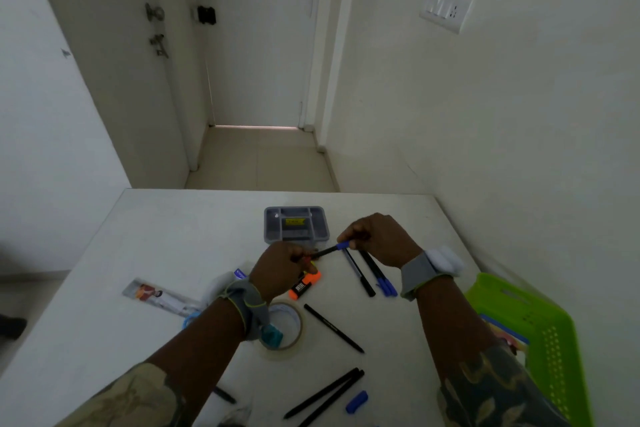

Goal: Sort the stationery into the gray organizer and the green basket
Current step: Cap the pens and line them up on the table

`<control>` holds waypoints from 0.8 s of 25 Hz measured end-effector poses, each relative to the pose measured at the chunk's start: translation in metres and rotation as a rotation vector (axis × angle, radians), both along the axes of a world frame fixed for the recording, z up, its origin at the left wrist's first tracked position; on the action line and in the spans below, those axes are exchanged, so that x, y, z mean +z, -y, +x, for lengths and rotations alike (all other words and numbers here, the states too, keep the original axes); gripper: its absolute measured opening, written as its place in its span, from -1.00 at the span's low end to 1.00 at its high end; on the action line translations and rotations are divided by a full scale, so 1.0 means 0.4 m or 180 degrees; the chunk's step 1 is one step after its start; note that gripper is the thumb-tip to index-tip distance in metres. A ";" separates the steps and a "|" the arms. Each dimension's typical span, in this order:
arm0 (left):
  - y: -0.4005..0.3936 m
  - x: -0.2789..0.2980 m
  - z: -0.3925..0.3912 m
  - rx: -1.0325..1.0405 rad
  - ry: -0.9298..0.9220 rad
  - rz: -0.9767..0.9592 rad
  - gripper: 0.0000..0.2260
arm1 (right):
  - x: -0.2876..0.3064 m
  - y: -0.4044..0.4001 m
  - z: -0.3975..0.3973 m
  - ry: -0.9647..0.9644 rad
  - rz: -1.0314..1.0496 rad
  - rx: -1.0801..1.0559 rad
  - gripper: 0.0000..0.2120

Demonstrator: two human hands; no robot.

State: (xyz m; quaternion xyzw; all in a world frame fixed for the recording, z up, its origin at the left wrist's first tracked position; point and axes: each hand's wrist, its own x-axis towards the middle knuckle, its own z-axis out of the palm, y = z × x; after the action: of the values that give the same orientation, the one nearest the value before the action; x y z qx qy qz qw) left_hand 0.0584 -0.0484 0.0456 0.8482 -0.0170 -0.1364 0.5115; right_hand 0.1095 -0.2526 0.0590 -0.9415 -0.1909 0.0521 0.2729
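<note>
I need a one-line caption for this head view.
Both hands hold a blue-capped pen before the gray organizer.

The person wears camouflage-patterned sleeves (485,388) in olive and dark tones, and a gray wrist strap (417,274) with a white block on each wrist.

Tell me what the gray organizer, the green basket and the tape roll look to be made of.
Gray compartmented organizer: probably moulded plastic with a matte finish, given its rounded corners and thin dividers. Bright green perforated basket: likely plastic, slightly glossy, with rows of punched holes and a handle slot. Translucent beige tape roll: seemingly clear adhesive film, since the table shows through it; core material unclear.
</note>
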 end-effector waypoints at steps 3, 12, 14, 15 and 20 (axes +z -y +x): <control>-0.003 -0.019 0.002 0.0486 0.0304 -0.0061 -0.76 | -0.052 0.071 -0.004 0.0130 -0.0263 -0.0517 -0.84; -0.046 -0.093 0.002 0.0656 -0.0259 -0.0193 -0.73 | -0.300 0.106 -0.076 -0.0180 0.0384 -0.2923 -0.81; -0.052 -0.103 -0.002 0.0633 -0.0272 -0.0136 -0.73 | -0.325 0.084 -0.077 -0.0212 0.0477 -0.2939 -0.82; -0.056 -0.109 -0.002 0.0621 -0.0217 -0.0078 -0.73 | -0.334 0.075 -0.075 -0.0252 0.0522 -0.2893 -0.81; -0.075 -0.122 0.001 0.0610 -0.0051 0.0162 -0.76 | -0.330 0.039 -0.067 -0.0151 0.0404 -0.2668 -0.73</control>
State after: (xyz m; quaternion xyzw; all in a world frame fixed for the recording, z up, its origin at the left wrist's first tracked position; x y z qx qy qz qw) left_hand 0.0586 -0.0184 -0.0031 0.8575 0.0718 -0.0941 0.5006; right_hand 0.0826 -0.2681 -0.0729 -0.9175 0.2120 -0.0536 0.3322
